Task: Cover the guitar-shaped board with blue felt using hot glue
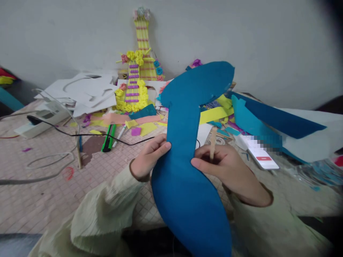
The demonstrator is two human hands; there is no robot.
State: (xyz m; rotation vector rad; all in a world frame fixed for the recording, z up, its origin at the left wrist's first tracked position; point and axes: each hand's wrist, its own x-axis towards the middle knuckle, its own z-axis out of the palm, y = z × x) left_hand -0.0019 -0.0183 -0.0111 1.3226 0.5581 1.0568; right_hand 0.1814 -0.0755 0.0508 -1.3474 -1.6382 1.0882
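A large blue cutout shape (184, 132), wide at both ends with a narrow middle, is held up in front of me, tilted, its lower end near my lap. My left hand (151, 155) pinches its left edge at the narrow part, thumb on the front. On the right edge, my right hand (222, 164) grips it with the thumb on the front face. A thin wooden stick (213, 142) stands up between the fingers of my right hand. The fingertips behind the blue shape are hidden.
Behind stand yellow decorated instrument-shaped crafts (133, 85) against the wall. White paper offcuts (88, 89), a power strip (43, 123) and cables lie left. A green cutter (108, 138) and coloured scraps lie mid-table. At right are a phone (261, 153) and blue sheets (284, 116).
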